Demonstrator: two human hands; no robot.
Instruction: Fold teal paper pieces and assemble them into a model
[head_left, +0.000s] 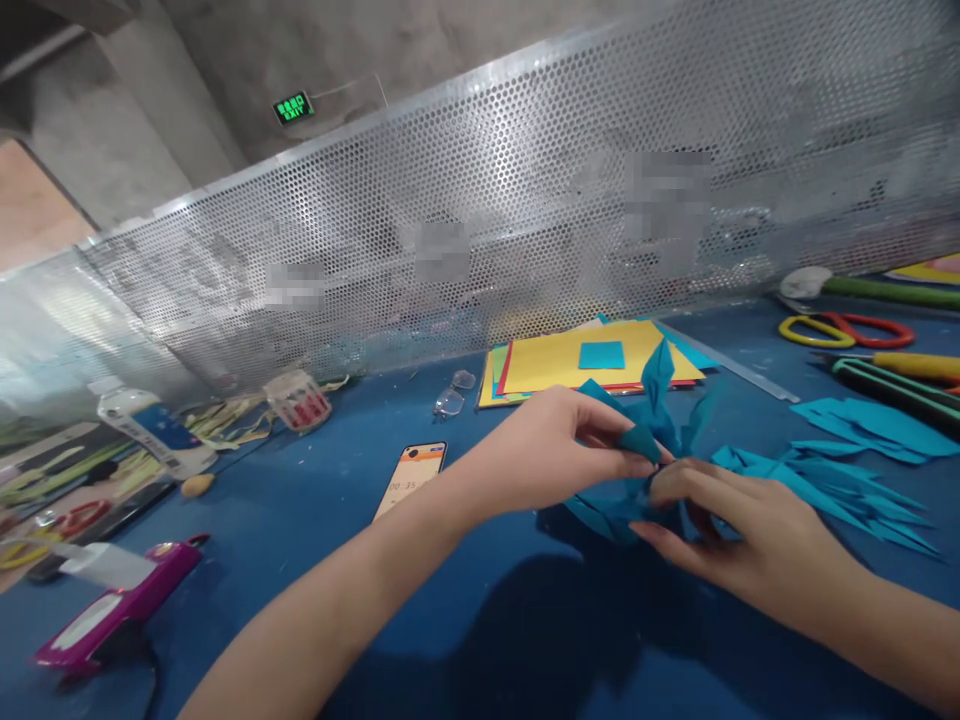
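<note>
Both my hands meet over a teal paper craft piece [654, 415] with pointed petals, held just above the blue table [480, 620]. My left hand [559, 445] pinches one folded petal between thumb and forefinger. My right hand [739, 530] grips the centre of the piece from the right, fingers curled under it. Several loose teal pointed strips [840, 485] lie to the right of my right hand.
A stack of coloured paper sheets [592, 365] with a small teal square lies behind. A phone [411, 478], glasses [454, 395], a glue bottle [154, 430], a magenta glue gun [120, 605], scissors [847, 330] and cutters [900, 375] lie around. A perforated metal screen [525, 210] bounds the back.
</note>
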